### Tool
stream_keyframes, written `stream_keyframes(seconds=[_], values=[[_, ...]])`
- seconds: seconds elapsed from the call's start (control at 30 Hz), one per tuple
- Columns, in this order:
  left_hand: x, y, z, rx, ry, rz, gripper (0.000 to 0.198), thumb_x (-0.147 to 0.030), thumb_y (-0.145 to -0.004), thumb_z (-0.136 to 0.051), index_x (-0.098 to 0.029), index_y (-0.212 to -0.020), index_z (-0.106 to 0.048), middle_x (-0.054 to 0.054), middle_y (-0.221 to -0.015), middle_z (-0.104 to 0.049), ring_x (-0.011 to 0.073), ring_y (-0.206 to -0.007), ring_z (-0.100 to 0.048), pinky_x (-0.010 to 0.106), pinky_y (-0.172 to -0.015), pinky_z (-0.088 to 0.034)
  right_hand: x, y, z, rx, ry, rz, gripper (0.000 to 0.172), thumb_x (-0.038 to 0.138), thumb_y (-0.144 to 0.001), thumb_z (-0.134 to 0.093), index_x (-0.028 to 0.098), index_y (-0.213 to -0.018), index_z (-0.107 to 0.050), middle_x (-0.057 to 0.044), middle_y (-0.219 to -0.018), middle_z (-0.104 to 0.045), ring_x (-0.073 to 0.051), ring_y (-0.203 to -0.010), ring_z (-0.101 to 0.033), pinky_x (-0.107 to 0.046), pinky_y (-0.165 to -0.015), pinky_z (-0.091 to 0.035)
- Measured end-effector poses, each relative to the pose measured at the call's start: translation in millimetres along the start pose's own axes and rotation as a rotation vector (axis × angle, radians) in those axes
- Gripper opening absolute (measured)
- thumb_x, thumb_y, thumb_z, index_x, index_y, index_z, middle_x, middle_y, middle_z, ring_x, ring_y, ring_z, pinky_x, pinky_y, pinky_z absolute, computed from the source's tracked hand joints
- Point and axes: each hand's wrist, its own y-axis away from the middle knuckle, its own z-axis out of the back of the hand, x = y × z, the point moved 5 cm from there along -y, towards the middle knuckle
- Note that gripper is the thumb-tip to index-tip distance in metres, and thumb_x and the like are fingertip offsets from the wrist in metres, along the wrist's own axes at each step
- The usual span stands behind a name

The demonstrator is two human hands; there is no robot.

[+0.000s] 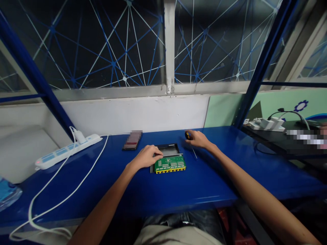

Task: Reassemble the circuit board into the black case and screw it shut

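Note:
A green circuit board (170, 164) with a row of yellow ports along its near edge lies on the blue table. Behind it is an open black casing (168, 150), partly covered by my fingers. My left hand (148, 156) is at the left of the casing and board, thumb and forefinger pinched together over their edge; anything between the fingertips is too small to make out. To the right of the board, my right hand (198, 139) grips a screwdriver (188, 135) by its black and yellow handle. Its thin metal shaft points down toward the table, apart from the board.
A phone (132, 140) lies behind my left hand. At the far left, a white power strip (67, 151) has white cables trailing over the table edge. A blue plastic package (9, 193) sits at the left edge. Chargers (272, 123) stand on a dark table at right.

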Motion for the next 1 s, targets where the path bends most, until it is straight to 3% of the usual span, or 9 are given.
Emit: stream_keyframes(seconds=[0.1,0.23,0.4,0.53,0.67,0.73,0.87,1.0], values=[[-5,-2,-1.5,0.003,-0.026,-0.004,0.022,-0.029,-0.091,-0.056,-0.021,-0.094,-0.076,0.005,-0.088,-0.073,0.0207,-0.083,-0.063,0.03,-0.076,-0.045,-6,-1,-15,0.116,0.064,0.012,0.053,0.038,-0.078,-0.06,0.021,-0.127,-0.056,-0.011,-0.101,-0.071,-0.027,-0.089,-0.065,-0.029,-0.063,-0.039],[-9,-3,-2.0,-0.013,-0.06,-0.013,0.022,-0.028,-0.09,-0.056,-0.021,-0.089,-0.077,0.005,-0.088,-0.074,0.0205,-0.083,-0.063,0.028,-0.075,-0.043,-5,-1,-20,0.147,0.074,0.028,0.048,0.041,-0.08,-0.059,0.023,-0.124,-0.059,-0.011,-0.101,-0.071,-0.028,-0.091,-0.066,-0.03,-0.063,-0.041],[-13,-3,1.2,-0.037,-0.105,-0.007,0.021,-0.024,-0.09,-0.056,-0.021,-0.084,-0.076,0.004,-0.088,-0.074,0.02,-0.083,-0.065,0.027,-0.073,-0.043,-7,-1,-17,0.127,0.07,0.024,0.055,0.053,-0.083,-0.055,0.024,-0.129,-0.055,-0.01,-0.098,-0.072,-0.028,-0.091,-0.066,-0.031,-0.065,-0.043],[-16,-2,4.4,-0.074,-0.117,-0.009,0.023,-0.025,-0.091,-0.054,-0.021,-0.086,-0.076,0.005,-0.09,-0.075,0.02,-0.084,-0.067,0.027,-0.075,-0.043,-11,0,-4,0.041,0.059,-0.008,0.05,0.052,-0.085,-0.054,0.022,-0.124,-0.059,-0.01,-0.096,-0.073,-0.026,-0.089,-0.066,-0.029,-0.062,-0.041],[-15,-1,2.8,-0.126,-0.104,-0.007,0.027,-0.03,-0.094,-0.05,-0.023,-0.088,-0.076,0.005,-0.087,-0.075,0.0207,-0.084,-0.068,0.026,-0.073,-0.045,-1,7,18,-0.04,0.035,0.019,0.034,0.047,-0.087,-0.052,0.022,-0.099,-0.072,-0.009,-0.093,-0.073,-0.022,-0.082,-0.065,-0.027,-0.058,-0.036],[-14,-1,1.5,-0.155,-0.109,-0.011,0.028,-0.032,-0.094,-0.05,-0.024,-0.09,-0.076,0.005,-0.087,-0.076,0.021,-0.087,-0.068,0.026,-0.075,-0.045,13,12,25,-0.021,-0.032,0.093,0.038,0.051,-0.087,-0.051,0.021,-0.083,-0.074,-0.007,-0.081,-0.073,-0.02,-0.073,-0.063,-0.026,-0.056,-0.033],[-11,0,2.1,-0.216,-0.169,-0.024,0.027,-0.031,-0.095,-0.05,-0.023,-0.095,-0.076,0.005,-0.093,-0.076,0.0209,-0.089,-0.068,0.026,-0.079,-0.046,45,23,22,0.163,-0.259,0.301,0.046,0.06,-0.082,-0.055,0.018,-0.077,-0.075,-0.002,-0.064,-0.066,-0.013,-0.056,-0.053,-0.025,-0.053,-0.031],[-13,2,6.4,-0.287,-0.2,-0.048,0.027,-0.028,-0.097,-0.048,-0.023,-0.098,-0.075,0.004,-0.102,-0.074,0.0209,-0.091,-0.069,0.027,-0.078,-0.047,55,28,12,0.338,-0.447,0.362,0.037,0.051,-0.074,-0.068,0.015,-0.082,-0.074,-0.001,-0.066,-0.065,-0.012,-0.057,-0.052,-0.023,-0.052,-0.033]])
